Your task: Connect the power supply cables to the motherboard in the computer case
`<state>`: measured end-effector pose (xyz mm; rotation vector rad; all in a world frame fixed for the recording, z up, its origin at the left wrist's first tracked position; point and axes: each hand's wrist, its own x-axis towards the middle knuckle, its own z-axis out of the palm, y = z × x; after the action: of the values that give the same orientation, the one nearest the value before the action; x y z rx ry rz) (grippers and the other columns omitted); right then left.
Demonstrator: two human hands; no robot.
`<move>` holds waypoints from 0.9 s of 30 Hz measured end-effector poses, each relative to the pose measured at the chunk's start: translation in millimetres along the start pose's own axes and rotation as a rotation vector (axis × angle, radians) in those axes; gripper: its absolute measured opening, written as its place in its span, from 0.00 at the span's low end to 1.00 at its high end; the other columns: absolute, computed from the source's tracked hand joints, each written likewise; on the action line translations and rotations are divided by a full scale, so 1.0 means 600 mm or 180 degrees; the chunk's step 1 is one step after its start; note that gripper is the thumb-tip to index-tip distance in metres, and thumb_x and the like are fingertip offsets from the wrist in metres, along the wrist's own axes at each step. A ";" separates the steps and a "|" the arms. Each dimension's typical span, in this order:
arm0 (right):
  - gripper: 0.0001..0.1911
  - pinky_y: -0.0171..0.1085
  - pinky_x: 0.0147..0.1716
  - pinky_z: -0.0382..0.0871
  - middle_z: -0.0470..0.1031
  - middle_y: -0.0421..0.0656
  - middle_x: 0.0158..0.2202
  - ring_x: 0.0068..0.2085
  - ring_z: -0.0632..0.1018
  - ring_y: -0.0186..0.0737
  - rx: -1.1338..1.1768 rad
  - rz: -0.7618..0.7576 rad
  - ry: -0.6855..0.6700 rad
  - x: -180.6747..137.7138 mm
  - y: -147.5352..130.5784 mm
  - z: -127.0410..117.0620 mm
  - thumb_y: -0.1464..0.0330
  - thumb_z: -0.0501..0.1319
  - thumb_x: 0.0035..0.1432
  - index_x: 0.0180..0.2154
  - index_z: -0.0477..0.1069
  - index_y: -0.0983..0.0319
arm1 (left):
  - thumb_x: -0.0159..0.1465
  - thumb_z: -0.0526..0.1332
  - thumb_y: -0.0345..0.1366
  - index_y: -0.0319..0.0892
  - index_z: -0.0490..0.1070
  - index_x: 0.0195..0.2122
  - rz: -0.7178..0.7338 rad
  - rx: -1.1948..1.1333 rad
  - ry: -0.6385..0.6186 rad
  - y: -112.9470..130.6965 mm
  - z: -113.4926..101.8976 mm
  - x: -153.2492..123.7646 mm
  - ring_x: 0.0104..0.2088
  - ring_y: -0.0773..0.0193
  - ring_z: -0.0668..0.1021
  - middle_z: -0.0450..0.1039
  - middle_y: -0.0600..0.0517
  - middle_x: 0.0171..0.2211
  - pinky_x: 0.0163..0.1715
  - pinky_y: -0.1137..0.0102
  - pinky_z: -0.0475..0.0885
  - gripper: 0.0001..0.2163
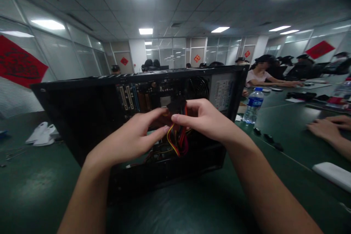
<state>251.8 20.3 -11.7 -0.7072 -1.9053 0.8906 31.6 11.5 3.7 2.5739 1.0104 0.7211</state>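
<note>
An open black computer case point(161, 172) stands on the table before me, its inside facing me. Between my hands hangs a bundle of red, yellow and black cables point(181, 142), looped downward, with a dark flat piece point(177, 106) at its top. My right hand point(203, 119) pinches the bundle between thumb and fingers. From the other side my left hand point(134, 133) closes on it, thumb tip at the yellow wire; its other fingertips are partly hidden. Behind the hands are the motherboard point(153, 91), a round cooler point(199, 87) and, at right, the labelled power supply point(223, 89).
A water bottle point(253, 106) stands right of the case, with small black objects point(268, 138) near it. Another person's hands point(326, 128) rest on the table point(290, 150) at right, near a white object point(333, 175). White slippers-like items point(42, 134) lie at left.
</note>
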 end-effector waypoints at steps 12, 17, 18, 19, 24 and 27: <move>0.20 0.29 0.22 0.66 0.73 0.40 0.25 0.29 0.76 0.36 -0.0549 -0.0533 0.0881 -0.036 -0.049 0.023 0.54 0.66 0.58 0.29 0.73 0.65 | 0.68 0.59 0.42 0.43 0.77 0.49 0.0079 -0.0573 0.0017 0.048 -0.016 -0.029 0.35 0.62 0.80 0.80 0.51 0.35 0.37 0.72 0.77 0.14; 0.21 0.29 0.23 0.67 0.72 0.40 0.24 0.27 0.74 0.32 -0.0343 -0.0476 0.0725 -0.038 -0.047 0.015 0.53 0.62 0.62 0.28 0.72 0.65 | 0.65 0.63 0.44 0.40 0.78 0.45 -0.0161 -0.0950 0.0902 0.050 -0.011 -0.020 0.32 0.63 0.79 0.79 0.50 0.32 0.35 0.71 0.77 0.14; 0.21 0.29 0.24 0.68 0.73 0.40 0.25 0.27 0.75 0.32 -0.0332 -0.0490 0.0745 -0.040 -0.048 0.014 0.54 0.62 0.61 0.28 0.72 0.65 | 0.64 0.63 0.45 0.40 0.78 0.45 -0.0188 -0.1002 0.1012 0.048 -0.008 -0.018 0.33 0.63 0.80 0.79 0.50 0.33 0.35 0.71 0.78 0.15; 0.20 0.29 0.25 0.69 0.74 0.41 0.26 0.27 0.75 0.32 -0.0338 -0.0515 0.0771 -0.042 -0.049 0.014 0.54 0.63 0.61 0.29 0.73 0.65 | 0.64 0.63 0.45 0.40 0.77 0.46 -0.0201 -0.1035 0.1050 0.047 -0.006 -0.016 0.33 0.62 0.80 0.79 0.49 0.34 0.36 0.70 0.78 0.15; 0.18 0.30 0.26 0.70 0.76 0.41 0.28 0.28 0.76 0.33 -0.0418 -0.0725 0.0913 -0.051 -0.060 0.016 0.55 0.65 0.59 0.31 0.75 0.65 | 0.63 0.66 0.41 0.41 0.75 0.51 0.0090 -0.1205 0.0990 0.046 0.005 -0.016 0.39 0.60 0.82 0.80 0.47 0.42 0.42 0.67 0.79 0.17; 0.18 0.30 0.25 0.69 0.77 0.42 0.29 0.28 0.76 0.33 -0.0474 -0.0785 0.0994 -0.051 -0.063 0.018 0.56 0.67 0.57 0.33 0.76 0.66 | 0.62 0.68 0.38 0.42 0.75 0.51 0.0457 -0.1036 0.1002 0.049 0.008 -0.019 0.40 0.59 0.82 0.80 0.47 0.43 0.42 0.68 0.79 0.16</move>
<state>251.0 -27.7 0.2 -0.6401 -1.7412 0.4584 43.1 -17.7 8.4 2.3084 0.7192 1.2472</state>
